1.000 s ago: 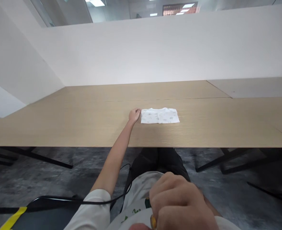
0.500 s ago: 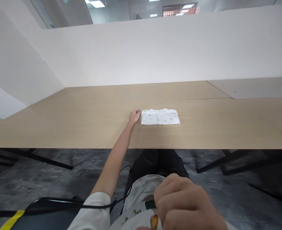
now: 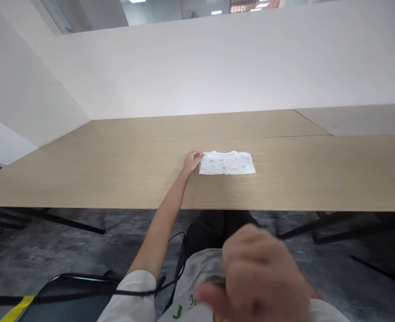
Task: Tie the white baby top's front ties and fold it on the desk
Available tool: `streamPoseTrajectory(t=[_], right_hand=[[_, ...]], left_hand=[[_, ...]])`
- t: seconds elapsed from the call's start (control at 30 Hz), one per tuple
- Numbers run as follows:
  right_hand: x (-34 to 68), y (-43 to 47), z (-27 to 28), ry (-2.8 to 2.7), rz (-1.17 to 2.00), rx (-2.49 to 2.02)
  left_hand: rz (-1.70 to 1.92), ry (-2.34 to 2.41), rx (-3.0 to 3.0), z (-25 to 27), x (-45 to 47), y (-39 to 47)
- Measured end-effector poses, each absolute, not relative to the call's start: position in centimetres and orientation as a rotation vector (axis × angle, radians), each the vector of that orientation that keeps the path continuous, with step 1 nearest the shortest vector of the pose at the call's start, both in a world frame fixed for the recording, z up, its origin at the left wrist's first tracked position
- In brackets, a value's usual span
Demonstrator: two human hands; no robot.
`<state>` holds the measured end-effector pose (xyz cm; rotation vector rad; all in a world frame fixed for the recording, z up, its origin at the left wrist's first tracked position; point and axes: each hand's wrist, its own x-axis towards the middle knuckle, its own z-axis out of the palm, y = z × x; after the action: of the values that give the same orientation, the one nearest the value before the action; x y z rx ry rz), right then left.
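- Cloth (image 3: 235,164), white, lightly printed, folded into a flat oblong, lies mid-scene on the long pale wood-grain table (image 3: 116,174).
- I see the left hand (image 3: 191,162) touching its far left corner; whether it pinches, I can't tell.
- Near right, the blurred right hand (image 3: 262,273) is curled, contents unclear.
- I judge folding mostly done, letting go left.

We wear a pale shirt (image 3: 202,266) with short white sleeves (image 3: 133,306) and green marks (image 3: 177,312) on its front, perhaps lettering; our trousers (image 3: 202,232) are black, our hands (image 3: 191,163) bare. A black cable (image 3: 133,293) crosses our left sleeve.
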<state>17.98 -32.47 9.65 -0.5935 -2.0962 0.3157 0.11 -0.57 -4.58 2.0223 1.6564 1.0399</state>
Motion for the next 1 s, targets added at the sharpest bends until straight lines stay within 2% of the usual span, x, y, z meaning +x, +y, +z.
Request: streamPoseTrajectory(t=[0.13,0.23,0.3,0.4,0.5,0.6,0.83,1.0], right_hand=[[22.0,-20.5,9.8,-1.868,0.252,-0.999],[25.7,-9.0,6.1,-1.803,0.156,-1.407],[28.1,-3.8,2.9,-1.9,0.208,-1.647],[30.6,-1.0,-0.7,-2.038,0.325,-1.757],[31.7,-1.6,-1.0,-1.944,0.269,-1.648],[32.2,-2.8,2.5,-1.78,0.227,-1.363],[33.6,-7.4,17.1,-1.625,0.216,-0.863],[34.3,-9.3,22.7,-1.61,0.256,-0.851]], left_hand=[[1.051,1.62,2.104,-4.7,0.2,-0.7],[1.082,1.573,2.149,-4.6,0.6,-1.0],[1.125,1.547,2.153,-4.4,0.8,-1.3],[1.204,1.498,2.114,-3.6,1.2,-1.7],[1.292,1.382,2.134,-1.6,1.2,-2.4],[1.358,1.267,2.285,2.4,0.8,-3.4],[1.695,1.073,2.622,15.9,-0.8,-7.0],[1.698,1.066,2.717,21.3,-1.3,-8.7]])
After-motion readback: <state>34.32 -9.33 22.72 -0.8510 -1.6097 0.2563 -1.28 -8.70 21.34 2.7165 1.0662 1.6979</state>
